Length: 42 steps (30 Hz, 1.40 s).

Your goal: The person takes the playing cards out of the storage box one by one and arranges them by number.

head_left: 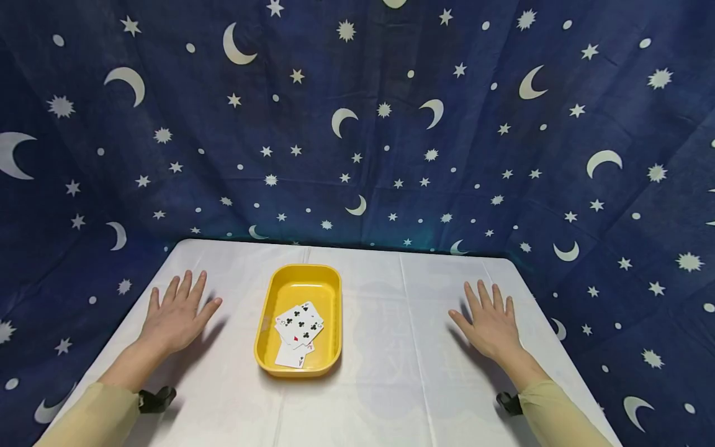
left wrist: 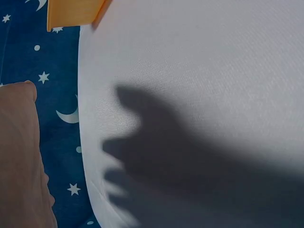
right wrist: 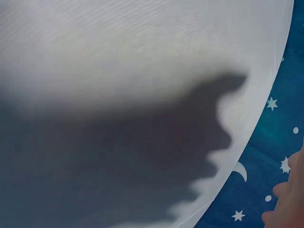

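My left hand hovers palm down over the left side of the table, fingers spread and holding nothing. Over the right side, my right hand is held the same way, its shadow falling on the cloth below. Between them, nearer the left hand, stands a yellow tray with raised walls. Several playing cards lie overlapped in its front half, clubs showing on the top one. A corner of the tray shows in the left wrist view, with the left hand at that view's edge. Part of the right hand enters the right wrist view.
A white cloth with fold lines covers the table, whose corners are rounded. Behind and to both sides hangs a dark blue curtain printed with moons and stars. Black straps sit at the wrists, by the pale sleeves.
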{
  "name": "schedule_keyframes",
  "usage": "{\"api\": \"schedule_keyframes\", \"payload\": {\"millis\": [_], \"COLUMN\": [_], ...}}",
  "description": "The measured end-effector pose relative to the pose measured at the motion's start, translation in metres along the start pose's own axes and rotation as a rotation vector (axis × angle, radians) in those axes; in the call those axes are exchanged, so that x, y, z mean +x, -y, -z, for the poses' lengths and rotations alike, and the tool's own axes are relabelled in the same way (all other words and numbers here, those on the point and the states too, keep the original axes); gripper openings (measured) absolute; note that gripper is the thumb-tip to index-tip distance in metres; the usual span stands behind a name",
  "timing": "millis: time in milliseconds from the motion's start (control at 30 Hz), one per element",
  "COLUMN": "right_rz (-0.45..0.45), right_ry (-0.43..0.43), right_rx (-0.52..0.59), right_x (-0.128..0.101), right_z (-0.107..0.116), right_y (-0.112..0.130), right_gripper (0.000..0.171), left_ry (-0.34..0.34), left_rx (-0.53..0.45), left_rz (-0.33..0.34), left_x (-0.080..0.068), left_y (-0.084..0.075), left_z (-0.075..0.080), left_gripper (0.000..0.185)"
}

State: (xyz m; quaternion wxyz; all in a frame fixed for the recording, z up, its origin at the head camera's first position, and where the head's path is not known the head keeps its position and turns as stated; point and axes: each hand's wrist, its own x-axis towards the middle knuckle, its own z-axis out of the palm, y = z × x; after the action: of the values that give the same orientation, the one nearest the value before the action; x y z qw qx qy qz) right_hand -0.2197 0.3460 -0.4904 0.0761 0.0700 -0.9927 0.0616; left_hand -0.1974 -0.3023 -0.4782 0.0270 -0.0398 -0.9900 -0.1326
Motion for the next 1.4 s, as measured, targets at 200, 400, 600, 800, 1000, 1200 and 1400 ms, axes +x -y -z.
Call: {"api": "schedule_keyframes", "payload": {"millis": [200, 400, 600, 800, 1000, 1200, 1400], "right_rz": [0.021, 0.083, 0.152, 0.201, 0.243, 0.292, 0.385], "right_ry": [-0.020, -0.067, -0.059, 0.017, 0.042, 0.078, 0.163], "right_rx": [0.042, 0.156, 0.289, 0.400, 0.415, 0.444, 0.419], "right_x": [0.009, 0.025, 0.040, 0.051, 0.060, 0.066, 0.073], "right_z": [0.004, 0.011, 0.020, 0.026, 0.026, 0.025, 0.021], "right_y": [0.013, 0.045, 0.089, 0.132, 0.164, 0.191, 0.214], "right_gripper": [0.091, 0.086, 0.081, 0.077, 0.074, 0.072, 0.073], "left_ry": [0.007, 0.028, 0.076, 0.136, 0.217, 0.359, 0.451], "left_rx": [-0.021, -0.084, -0.226, -0.427, -0.627, -0.843, -1.035], "left_rz": [-0.011, -0.017, -0.047, -0.071, -0.080, -0.017, 0.074], "left_x": [0.003, 0.005, 0.006, 0.007, 0.012, 0.012, 0.011], "left_y": [-0.002, -0.012, -0.029, -0.047, -0.057, -0.065, -0.073], "left_z": [0.004, 0.012, 0.023, 0.030, 0.033, 0.034, 0.027], "left_gripper": [0.087, 0.086, 0.081, 0.079, 0.078, 0.080, 0.085]}}
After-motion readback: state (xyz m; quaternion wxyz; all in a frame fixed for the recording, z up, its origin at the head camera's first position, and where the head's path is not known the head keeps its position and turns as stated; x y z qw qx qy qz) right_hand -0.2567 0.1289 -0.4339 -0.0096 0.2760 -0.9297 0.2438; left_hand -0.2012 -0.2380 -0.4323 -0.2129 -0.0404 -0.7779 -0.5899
